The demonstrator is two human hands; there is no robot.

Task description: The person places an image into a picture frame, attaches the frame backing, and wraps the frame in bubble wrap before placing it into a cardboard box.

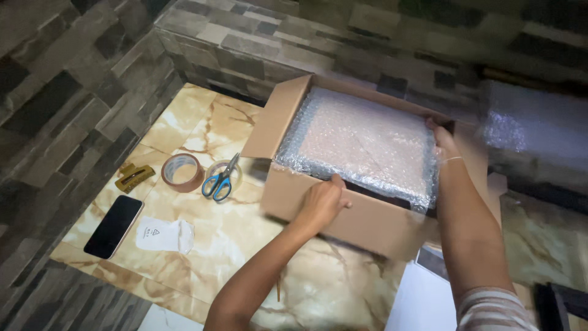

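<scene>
Grip: your left hand point(321, 205) is curling over the near edge of the bubble-wrapped flat item point(361, 144), and your right hand point(442, 142) is gripping its far corner, fingers seemingly tucked behind. The item is sitting tilted in the open cardboard box point(343, 214). Risk: the slick wrap is liable to slip or wedge against a wall.

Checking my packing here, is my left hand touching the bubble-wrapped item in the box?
Touching. The head view shows the left hand gripping the near edge of the bubble-wrapped item inside the cardboard box.

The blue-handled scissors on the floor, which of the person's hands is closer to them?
Left. The left hand is at the box's near edge, a short way right of the scissors; the right hand is at the box's far right side.
</scene>
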